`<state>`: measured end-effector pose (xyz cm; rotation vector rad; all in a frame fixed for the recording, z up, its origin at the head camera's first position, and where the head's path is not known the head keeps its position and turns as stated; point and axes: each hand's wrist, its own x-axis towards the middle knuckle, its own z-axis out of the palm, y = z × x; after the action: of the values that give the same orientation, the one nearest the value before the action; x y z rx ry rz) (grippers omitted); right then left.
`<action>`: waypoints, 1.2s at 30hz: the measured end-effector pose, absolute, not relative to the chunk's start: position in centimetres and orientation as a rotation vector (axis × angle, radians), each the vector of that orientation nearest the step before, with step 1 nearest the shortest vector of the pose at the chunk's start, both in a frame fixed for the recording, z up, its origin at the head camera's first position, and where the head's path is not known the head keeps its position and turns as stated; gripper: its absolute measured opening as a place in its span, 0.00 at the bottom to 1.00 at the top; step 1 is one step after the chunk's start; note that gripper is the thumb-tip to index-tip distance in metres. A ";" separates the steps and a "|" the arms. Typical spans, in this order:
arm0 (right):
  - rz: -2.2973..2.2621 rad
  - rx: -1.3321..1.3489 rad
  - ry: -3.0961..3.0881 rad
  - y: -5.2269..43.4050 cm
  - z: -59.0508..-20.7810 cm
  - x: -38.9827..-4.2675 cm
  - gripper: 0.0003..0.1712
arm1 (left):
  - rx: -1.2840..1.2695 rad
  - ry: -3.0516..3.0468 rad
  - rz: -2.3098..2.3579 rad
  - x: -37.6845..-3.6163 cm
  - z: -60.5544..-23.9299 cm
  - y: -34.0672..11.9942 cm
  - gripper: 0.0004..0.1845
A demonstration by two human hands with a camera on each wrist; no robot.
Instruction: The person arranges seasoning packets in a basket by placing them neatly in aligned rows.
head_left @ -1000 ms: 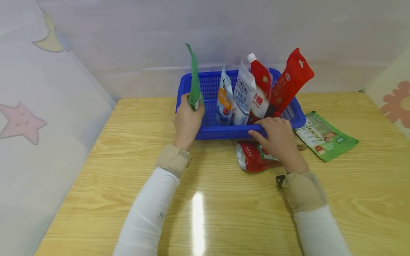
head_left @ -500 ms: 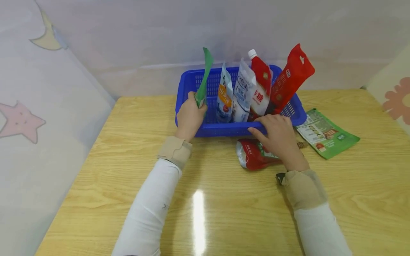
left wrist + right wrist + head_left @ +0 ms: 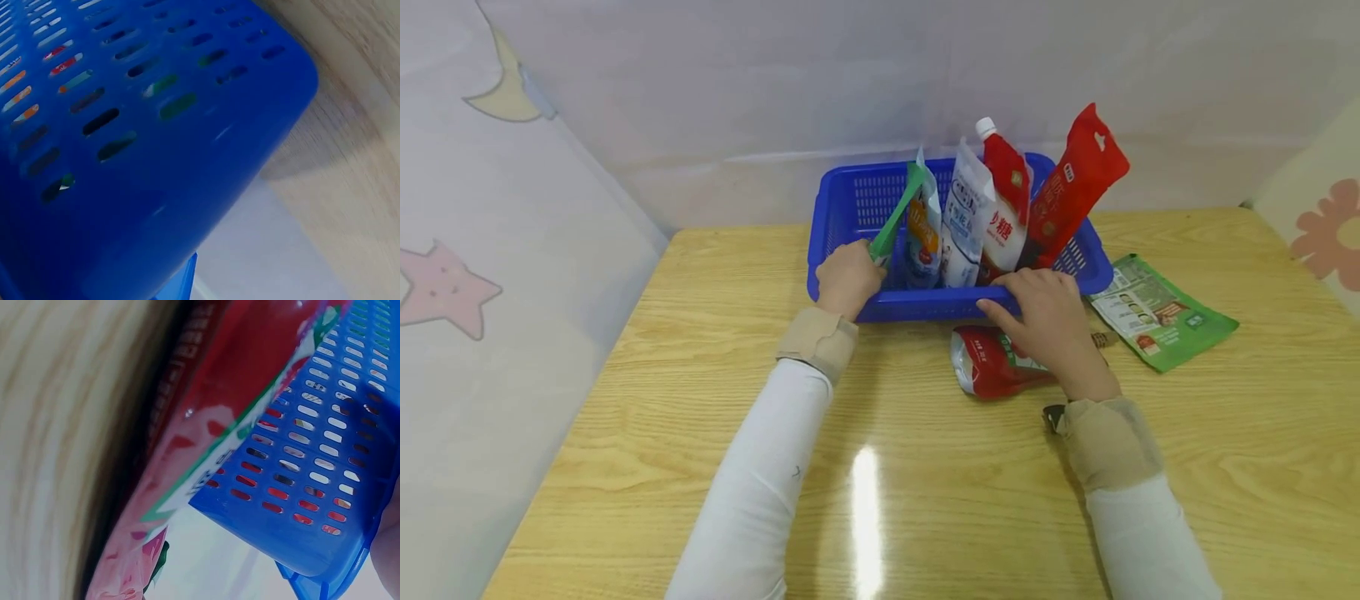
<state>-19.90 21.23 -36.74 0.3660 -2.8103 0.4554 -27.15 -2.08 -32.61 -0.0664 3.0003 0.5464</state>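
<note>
My left hand (image 3: 850, 275) is inside the left end of a blue plastic basket (image 3: 917, 308) and grips the lower part of a green packet (image 3: 898, 212). The packet leans right, its top overlapping a light-blue and orange pouch (image 3: 923, 233). My right hand (image 3: 1051, 321) holds the basket's front rim, fingers over the edge and thumb on the outer side. In the left wrist view the basket's slotted wall (image 3: 169, 175) hides the left hand. Part of the right hand (image 3: 387, 544) shows at the edge of the right wrist view.
Also upright in the basket are a white pouch (image 3: 967, 217), a red capped pouch (image 3: 1006, 200) and a tall red packet (image 3: 1078, 183). On the wooden table (image 3: 715, 467), a red pouch (image 3: 992, 362) lies before the basket and a flat green packet (image 3: 1165, 312) right of it.
My left hand has tipped the green packet's top rightward and lower, up to the light-blue and orange pouch. The right hand has kept its place on the rim.
</note>
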 end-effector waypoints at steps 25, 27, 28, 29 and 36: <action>0.449 0.379 -2.809 21.2 -36.6 -19.7 0.23 | -0.067 2.840 0.638 -27.9 -32.2 -2.3 0.18; 0.450 0.380 -2.806 21.2 -36.6 -19.7 0.23 | -0.084 2.845 0.622 -27.8 -32.2 -2.1 0.17; 0.452 0.380 -2.806 21.2 -36.7 -19.7 0.23 | -0.095 2.846 0.624 -27.7 -32.2 -2.0 0.17; 0.452 0.378 -2.807 21.2 -36.7 -19.8 0.23 | -0.102 2.854 0.624 -27.7 -32.3 -1.9 0.15; 0.446 0.370 -2.816 21.3 -36.6 -19.7 0.23 | -0.097 2.869 0.611 -27.5 -32.3 -0.8 0.15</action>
<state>-19.75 21.26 -36.61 0.3697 -2.8164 0.4462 -27.50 -0.77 -32.29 -0.0971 2.8689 0.6113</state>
